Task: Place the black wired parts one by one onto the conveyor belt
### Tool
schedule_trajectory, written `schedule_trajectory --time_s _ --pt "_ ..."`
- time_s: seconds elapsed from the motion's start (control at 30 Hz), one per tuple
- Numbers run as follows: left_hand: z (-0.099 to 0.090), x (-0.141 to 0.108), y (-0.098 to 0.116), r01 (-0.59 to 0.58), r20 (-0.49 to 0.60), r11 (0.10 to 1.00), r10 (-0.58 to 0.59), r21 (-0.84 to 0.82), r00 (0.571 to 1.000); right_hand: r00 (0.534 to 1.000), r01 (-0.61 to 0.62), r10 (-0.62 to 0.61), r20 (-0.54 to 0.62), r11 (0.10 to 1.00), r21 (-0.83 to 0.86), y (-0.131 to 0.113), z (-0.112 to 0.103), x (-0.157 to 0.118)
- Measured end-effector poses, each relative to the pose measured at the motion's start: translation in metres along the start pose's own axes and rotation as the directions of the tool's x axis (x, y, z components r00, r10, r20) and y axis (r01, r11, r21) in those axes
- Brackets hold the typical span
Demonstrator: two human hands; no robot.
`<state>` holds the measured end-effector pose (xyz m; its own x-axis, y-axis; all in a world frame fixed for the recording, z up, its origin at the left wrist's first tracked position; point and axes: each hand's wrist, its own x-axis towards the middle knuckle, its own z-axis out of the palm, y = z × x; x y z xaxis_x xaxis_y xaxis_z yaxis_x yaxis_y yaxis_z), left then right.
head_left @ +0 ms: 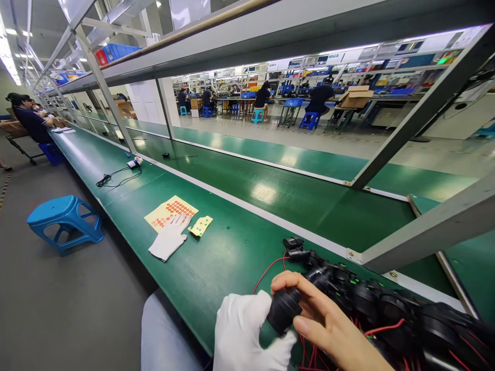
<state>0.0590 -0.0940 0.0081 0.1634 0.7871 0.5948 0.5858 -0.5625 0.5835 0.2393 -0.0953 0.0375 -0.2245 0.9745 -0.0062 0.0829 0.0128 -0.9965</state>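
A black, ribbed cylindrical part (284, 309) is between my two hands above the green bench, at the lower middle of the head view. My left hand (247, 327), in a white glove, grips it from the left with fingers and thumb around its side. Bare, my right hand (320, 309) curls around the part's other side, its fingers over the top and its thumb near the lower edge. Close by on the right lies a pile of similar black parts (363, 296) with red wires (266, 272). My hands hide some of the held part.
On the green bench (216, 268) lie a white glove (168, 242), a sheet of red round stickers (154, 214) and a small green-dot sheet (201, 225). Farther left is a black cable (112, 178). A metal post (433, 226) rises at right; a blue stool (64, 219) stands left.
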Motion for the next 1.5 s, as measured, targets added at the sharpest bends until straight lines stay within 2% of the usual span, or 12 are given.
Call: schedule_trajectory --time_s 0.13,0.27,0.47,0.7,0.87,1.07,1.2,1.37,1.5 --pt "-0.002 0.003 -0.002 -0.111 0.016 0.981 0.11 0.158 0.994 1.0 -0.004 0.004 -0.019 1.0 0.019 -0.009 0.004 0.0" --pt "-0.002 0.006 -0.002 -0.215 0.057 0.948 0.208 0.236 0.977 0.999 0.018 -0.018 -0.033 1.0 0.006 -0.011 0.006 -0.002" --pt "-0.003 0.005 0.0 -0.21 0.099 0.929 0.189 0.304 0.977 1.0 0.016 -0.016 -0.012 1.0 -0.027 -0.009 0.005 -0.004" --pt "-0.004 0.006 -0.004 -0.282 0.082 0.914 0.27 0.29 0.959 0.998 0.018 -0.021 -0.055 0.999 -0.045 -0.009 0.009 -0.004" --pt "-0.003 0.005 -0.002 -0.248 0.1 0.907 0.227 0.339 0.969 0.997 0.039 -0.039 -0.06 0.999 -0.014 -0.008 0.01 -0.003" --pt "0.001 0.004 -0.011 -0.307 0.154 0.912 0.274 0.273 0.949 0.997 0.023 -0.024 -0.069 1.0 -0.021 -0.017 0.012 -0.004" --pt "0.002 0.003 -0.007 -0.238 0.154 0.928 0.201 0.287 0.967 0.997 0.022 -0.024 -0.071 0.999 -0.028 -0.021 0.015 -0.005" --pt "-0.002 0.007 0.003 -0.122 0.116 0.962 0.096 0.244 0.989 0.991 -0.029 0.02 -0.133 0.998 -0.061 -0.025 0.019 -0.005" --pt "-0.008 0.012 0.01 -0.033 0.13 0.986 0.012 0.166 0.991 0.997 -0.033 0.031 -0.073 0.999 -0.031 -0.03 0.017 -0.004"
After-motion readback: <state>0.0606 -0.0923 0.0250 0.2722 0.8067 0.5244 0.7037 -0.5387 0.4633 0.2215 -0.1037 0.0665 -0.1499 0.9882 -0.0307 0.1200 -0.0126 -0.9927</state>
